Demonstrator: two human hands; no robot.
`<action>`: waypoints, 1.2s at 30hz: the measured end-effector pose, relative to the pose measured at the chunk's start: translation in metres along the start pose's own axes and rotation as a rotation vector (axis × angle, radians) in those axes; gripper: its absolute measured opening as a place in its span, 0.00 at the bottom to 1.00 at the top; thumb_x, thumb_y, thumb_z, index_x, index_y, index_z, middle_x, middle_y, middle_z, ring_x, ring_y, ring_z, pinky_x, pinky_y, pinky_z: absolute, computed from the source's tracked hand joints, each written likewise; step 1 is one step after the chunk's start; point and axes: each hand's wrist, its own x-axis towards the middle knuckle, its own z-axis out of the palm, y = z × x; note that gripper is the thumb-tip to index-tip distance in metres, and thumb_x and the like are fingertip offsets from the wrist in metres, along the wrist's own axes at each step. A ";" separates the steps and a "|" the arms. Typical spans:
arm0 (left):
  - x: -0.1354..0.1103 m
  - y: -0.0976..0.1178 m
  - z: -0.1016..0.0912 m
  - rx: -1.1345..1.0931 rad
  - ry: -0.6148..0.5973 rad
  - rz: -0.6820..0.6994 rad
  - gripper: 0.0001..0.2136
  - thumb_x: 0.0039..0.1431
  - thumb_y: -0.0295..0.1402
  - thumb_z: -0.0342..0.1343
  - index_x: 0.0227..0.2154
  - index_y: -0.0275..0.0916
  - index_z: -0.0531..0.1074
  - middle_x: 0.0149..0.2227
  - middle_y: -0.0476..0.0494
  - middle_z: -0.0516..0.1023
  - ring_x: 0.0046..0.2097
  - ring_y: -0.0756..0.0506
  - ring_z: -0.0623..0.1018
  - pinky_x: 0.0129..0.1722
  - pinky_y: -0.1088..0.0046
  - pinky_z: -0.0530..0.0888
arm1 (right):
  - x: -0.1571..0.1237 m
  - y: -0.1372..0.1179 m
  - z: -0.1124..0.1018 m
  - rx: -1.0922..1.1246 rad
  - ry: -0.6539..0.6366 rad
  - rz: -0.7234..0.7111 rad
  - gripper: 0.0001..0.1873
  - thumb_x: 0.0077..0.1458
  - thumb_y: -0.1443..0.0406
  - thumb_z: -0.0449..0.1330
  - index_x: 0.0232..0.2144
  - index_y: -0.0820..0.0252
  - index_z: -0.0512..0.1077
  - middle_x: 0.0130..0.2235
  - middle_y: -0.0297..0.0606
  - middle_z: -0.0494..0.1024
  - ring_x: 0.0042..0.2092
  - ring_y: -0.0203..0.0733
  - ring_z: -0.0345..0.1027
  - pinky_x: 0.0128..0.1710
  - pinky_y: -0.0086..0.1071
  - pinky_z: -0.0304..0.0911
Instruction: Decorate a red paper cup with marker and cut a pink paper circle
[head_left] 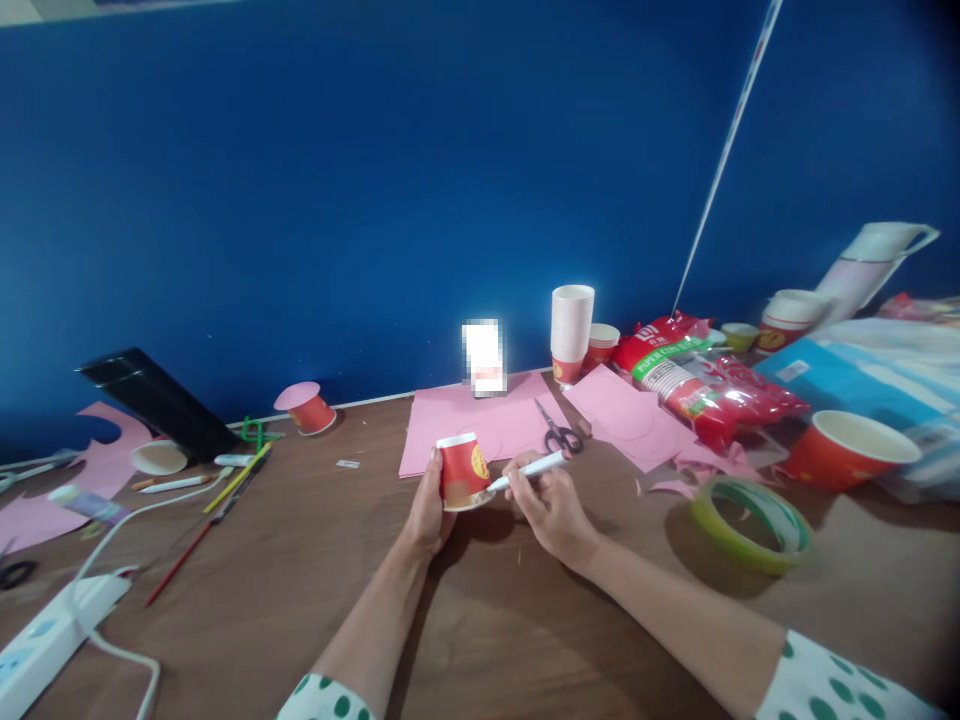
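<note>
A red paper cup [459,475] with a yellow print is gripped by my left hand [427,505], its rim tilted down over the table. My right hand [551,505] is closed around a white marker [534,470]. The marker's tip is close to the cup's lower rim; whether it touches I cannot tell. Behind the hands lies pink paper [435,415], with a pair of dark-handled scissors [561,435] at its right edge. A pixelated bright upright object [484,358] stands on the pink paper.
To the right are a stack of paper cups [571,335], a red cup package [712,375], yellow-green tape [750,525] and a large red cup [847,450]. On the left are a cup with a pink disc [307,408], a black bottle [161,400] and a power strip [60,640].
</note>
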 end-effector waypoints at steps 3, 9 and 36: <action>0.000 0.000 -0.001 0.008 -0.009 0.001 0.22 0.57 0.47 0.51 0.44 0.32 0.71 0.40 0.37 0.79 0.43 0.40 0.78 0.46 0.64 0.73 | 0.000 0.000 0.000 -0.012 0.016 -0.011 0.12 0.60 0.62 0.51 0.26 0.60 0.66 0.22 0.33 0.70 0.24 0.36 0.65 0.25 0.27 0.60; 0.000 0.000 -0.001 -0.001 0.003 -0.011 0.23 0.57 0.48 0.51 0.45 0.32 0.71 0.41 0.37 0.79 0.44 0.40 0.78 0.47 0.63 0.73 | 0.000 0.000 0.000 -0.020 0.013 -0.017 0.12 0.60 0.62 0.50 0.27 0.60 0.66 0.22 0.33 0.69 0.25 0.36 0.64 0.27 0.27 0.60; -0.003 0.007 0.002 -0.048 0.016 -0.121 0.26 0.59 0.50 0.45 0.42 0.29 0.72 0.38 0.33 0.80 0.43 0.39 0.78 0.49 0.60 0.72 | -0.001 0.010 0.009 -0.055 -0.015 -0.165 0.09 0.55 0.69 0.56 0.39 0.58 0.72 0.38 0.40 0.78 0.40 0.42 0.73 0.41 0.31 0.67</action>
